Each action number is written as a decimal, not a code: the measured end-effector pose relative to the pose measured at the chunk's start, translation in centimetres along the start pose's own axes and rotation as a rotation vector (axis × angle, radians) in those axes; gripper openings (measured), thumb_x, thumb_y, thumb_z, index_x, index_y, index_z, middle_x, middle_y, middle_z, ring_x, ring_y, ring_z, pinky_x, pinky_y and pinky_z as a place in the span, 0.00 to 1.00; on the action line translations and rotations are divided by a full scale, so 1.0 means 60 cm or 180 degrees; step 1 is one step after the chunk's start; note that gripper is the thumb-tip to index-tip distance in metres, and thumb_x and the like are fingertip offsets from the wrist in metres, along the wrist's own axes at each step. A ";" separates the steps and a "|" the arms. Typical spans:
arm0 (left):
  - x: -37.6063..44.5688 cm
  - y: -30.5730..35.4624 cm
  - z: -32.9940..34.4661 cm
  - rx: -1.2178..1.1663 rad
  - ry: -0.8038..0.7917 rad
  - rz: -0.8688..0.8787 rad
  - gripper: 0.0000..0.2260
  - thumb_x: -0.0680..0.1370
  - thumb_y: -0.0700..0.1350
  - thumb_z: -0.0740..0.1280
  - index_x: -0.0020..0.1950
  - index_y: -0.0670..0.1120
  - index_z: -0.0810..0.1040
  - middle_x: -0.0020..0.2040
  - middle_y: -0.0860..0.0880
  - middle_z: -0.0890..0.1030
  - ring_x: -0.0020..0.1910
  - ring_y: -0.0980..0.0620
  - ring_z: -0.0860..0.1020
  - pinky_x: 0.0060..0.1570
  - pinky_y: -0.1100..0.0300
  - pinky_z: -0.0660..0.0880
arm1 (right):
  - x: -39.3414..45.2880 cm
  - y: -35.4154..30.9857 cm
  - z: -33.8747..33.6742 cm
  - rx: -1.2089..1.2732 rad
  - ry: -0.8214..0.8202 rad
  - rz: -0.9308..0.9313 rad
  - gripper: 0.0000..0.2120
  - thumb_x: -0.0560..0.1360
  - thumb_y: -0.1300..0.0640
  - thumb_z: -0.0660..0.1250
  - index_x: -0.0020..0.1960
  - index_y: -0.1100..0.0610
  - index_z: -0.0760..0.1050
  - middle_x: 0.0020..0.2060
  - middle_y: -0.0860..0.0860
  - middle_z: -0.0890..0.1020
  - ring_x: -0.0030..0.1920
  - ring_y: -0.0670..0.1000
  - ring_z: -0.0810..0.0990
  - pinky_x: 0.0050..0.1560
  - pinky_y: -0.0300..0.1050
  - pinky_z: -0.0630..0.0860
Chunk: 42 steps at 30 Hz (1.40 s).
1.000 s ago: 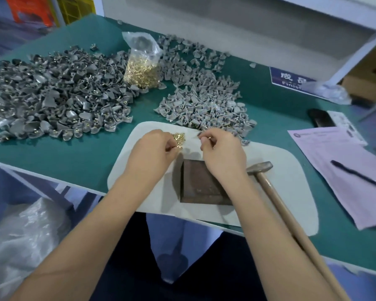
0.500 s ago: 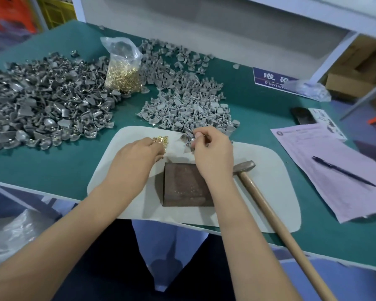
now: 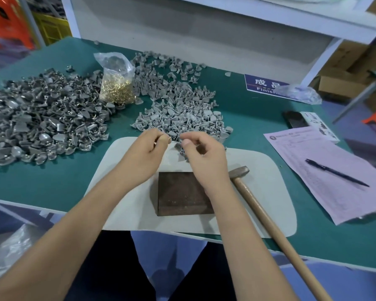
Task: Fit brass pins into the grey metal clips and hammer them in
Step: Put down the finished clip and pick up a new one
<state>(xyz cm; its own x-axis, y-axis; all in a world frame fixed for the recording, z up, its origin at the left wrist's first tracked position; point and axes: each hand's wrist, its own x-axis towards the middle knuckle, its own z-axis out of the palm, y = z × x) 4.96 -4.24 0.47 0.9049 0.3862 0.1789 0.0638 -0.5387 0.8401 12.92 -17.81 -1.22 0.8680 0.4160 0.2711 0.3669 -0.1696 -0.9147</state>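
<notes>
My left hand (image 3: 147, 155) is raised over the far edge of the white mat (image 3: 258, 203) and pinches a small brass pin (image 3: 169, 139) at its fingertips. My right hand (image 3: 202, 158) hovers beside it, fingers curled, with a grey clip (image 3: 181, 148) at its thumb; how it is held is partly hidden. A dark metal block (image 3: 180, 196) lies on the mat under my wrists. A wooden-handled hammer (image 3: 267, 220) lies on the mat to the right. The pile of plain grey clips (image 3: 180, 109) is just beyond my hands.
A large heap of shinier clips (image 3: 39, 118) covers the left of the green table (image 3: 52, 181). A plastic bag of brass pins (image 3: 116, 83) stands between the piles. Pink papers with a pen (image 3: 336, 175), a phone (image 3: 294, 119) and a blue sign (image 3: 265, 85) lie right.
My left hand lifted off the loose pins on the mat with a pin pinched. My right hand drew back from the pile toward it with a clip. The camera tilted.
</notes>
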 end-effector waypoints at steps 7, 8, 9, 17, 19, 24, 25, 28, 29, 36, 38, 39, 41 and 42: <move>0.027 0.017 0.011 -0.0709 -0.0556 -0.0642 0.12 0.85 0.47 0.58 0.43 0.51 0.75 0.27 0.65 0.73 0.29 0.65 0.70 0.33 0.66 0.67 | 0.001 0.006 -0.001 0.0335 -0.0008 -0.0058 0.13 0.76 0.63 0.73 0.51 0.45 0.85 0.43 0.41 0.86 0.45 0.45 0.84 0.49 0.48 0.83; 0.031 0.014 0.009 -0.0779 -0.0604 -0.0685 0.12 0.84 0.48 0.59 0.43 0.51 0.76 0.27 0.64 0.72 0.29 0.63 0.69 0.32 0.67 0.67 | 0.000 0.006 -0.002 0.0390 0.0033 0.0002 0.13 0.76 0.63 0.73 0.50 0.45 0.85 0.42 0.41 0.87 0.43 0.46 0.84 0.47 0.48 0.83; 0.035 0.011 0.005 -0.0810 -0.0660 -0.0715 0.12 0.84 0.49 0.60 0.43 0.51 0.78 0.28 0.62 0.72 0.30 0.61 0.68 0.32 0.67 0.67 | 0.000 0.006 -0.002 0.0410 0.0089 0.0053 0.12 0.77 0.63 0.73 0.50 0.45 0.85 0.41 0.41 0.87 0.40 0.46 0.84 0.43 0.45 0.82; 0.086 -0.019 0.056 0.1297 -0.0451 0.0598 0.17 0.81 0.57 0.64 0.66 0.51 0.76 0.62 0.51 0.78 0.62 0.51 0.73 0.64 0.51 0.71 | 0.004 -0.002 -0.018 0.1075 0.2371 0.0723 0.08 0.84 0.53 0.61 0.51 0.53 0.77 0.42 0.48 0.84 0.35 0.54 0.82 0.38 0.49 0.78; 0.095 -0.029 0.082 0.1548 -0.0704 0.0861 0.25 0.79 0.62 0.64 0.73 0.53 0.71 0.69 0.49 0.73 0.71 0.47 0.65 0.71 0.47 0.64 | 0.005 0.000 -0.031 0.1281 0.2674 0.0945 0.09 0.85 0.53 0.60 0.51 0.52 0.77 0.43 0.49 0.83 0.44 0.64 0.82 0.47 0.57 0.80; 0.130 -0.051 0.108 0.2104 -0.1107 0.1139 0.41 0.70 0.77 0.58 0.80 0.62 0.54 0.81 0.52 0.54 0.80 0.51 0.47 0.77 0.44 0.49 | 0.003 0.027 -0.098 0.0833 0.2220 0.1036 0.09 0.83 0.52 0.61 0.48 0.48 0.78 0.40 0.45 0.82 0.45 0.52 0.81 0.51 0.55 0.77; 0.140 -0.051 0.111 0.2217 -0.1221 0.1128 0.45 0.68 0.80 0.56 0.80 0.62 0.51 0.82 0.53 0.50 0.81 0.50 0.45 0.77 0.44 0.46 | 0.002 0.035 -0.111 0.0509 0.2002 0.0971 0.08 0.83 0.52 0.61 0.48 0.47 0.78 0.40 0.44 0.82 0.45 0.48 0.81 0.49 0.51 0.76; 0.166 -0.048 0.122 0.2612 -0.1432 0.1151 0.49 0.66 0.83 0.50 0.81 0.60 0.44 0.83 0.50 0.44 0.81 0.47 0.40 0.78 0.42 0.40 | -0.009 0.059 -0.125 -0.0754 0.1357 0.0779 0.07 0.83 0.50 0.61 0.49 0.48 0.77 0.43 0.42 0.82 0.46 0.46 0.79 0.45 0.45 0.69; 0.172 -0.046 0.126 0.2701 -0.1443 0.1188 0.49 0.66 0.83 0.49 0.81 0.60 0.44 0.83 0.50 0.44 0.81 0.46 0.39 0.78 0.41 0.40 | -0.017 0.066 -0.122 -0.1097 0.1318 0.0624 0.07 0.83 0.50 0.61 0.50 0.47 0.77 0.44 0.42 0.81 0.46 0.47 0.79 0.44 0.44 0.68; 0.196 -0.038 0.152 0.2785 -0.1434 0.1438 0.44 0.69 0.82 0.49 0.81 0.64 0.44 0.83 0.53 0.45 0.81 0.45 0.42 0.77 0.37 0.41 | -0.043 0.079 -0.103 -0.1617 0.1785 -0.0066 0.11 0.81 0.50 0.60 0.52 0.51 0.80 0.44 0.43 0.81 0.43 0.49 0.77 0.40 0.37 0.60; 0.202 -0.037 0.157 0.2777 -0.1478 0.1517 0.42 0.71 0.81 0.48 0.81 0.64 0.45 0.83 0.53 0.47 0.81 0.45 0.43 0.77 0.37 0.42 | -0.043 0.079 -0.102 -0.1547 0.1804 -0.0005 0.11 0.80 0.50 0.60 0.52 0.51 0.80 0.43 0.43 0.81 0.42 0.50 0.77 0.39 0.38 0.61; 0.203 -0.036 0.158 0.2751 -0.1512 0.1568 0.41 0.71 0.80 0.47 0.81 0.64 0.46 0.83 0.53 0.49 0.81 0.46 0.44 0.78 0.38 0.44 | -0.043 0.079 -0.101 -0.1549 0.1798 0.0008 0.11 0.80 0.50 0.60 0.52 0.51 0.80 0.43 0.43 0.80 0.42 0.50 0.77 0.39 0.38 0.61; 0.205 -0.033 0.160 0.2641 -0.1518 0.1689 0.38 0.74 0.77 0.48 0.81 0.64 0.50 0.81 0.54 0.55 0.81 0.47 0.50 0.78 0.41 0.49 | -0.043 0.078 -0.099 -0.1571 0.1784 0.0018 0.11 0.80 0.49 0.59 0.52 0.51 0.80 0.43 0.43 0.80 0.41 0.50 0.77 0.39 0.39 0.61; 0.204 -0.033 0.160 0.2587 -0.1468 0.1760 0.36 0.75 0.76 0.49 0.80 0.63 0.53 0.80 0.55 0.59 0.79 0.48 0.53 0.77 0.43 0.53 | -0.043 0.077 -0.098 -0.1580 0.1778 0.0028 0.12 0.80 0.49 0.59 0.52 0.51 0.80 0.43 0.43 0.80 0.41 0.50 0.77 0.39 0.40 0.62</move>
<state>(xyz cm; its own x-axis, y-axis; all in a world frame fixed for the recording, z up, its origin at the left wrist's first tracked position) 19.97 -5.63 -3.91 0.9542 -0.2895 0.0761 -0.2953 -0.9519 0.0818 14.35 -24.95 -4.38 0.8638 -0.0806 0.4974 0.3523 -0.6091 -0.7105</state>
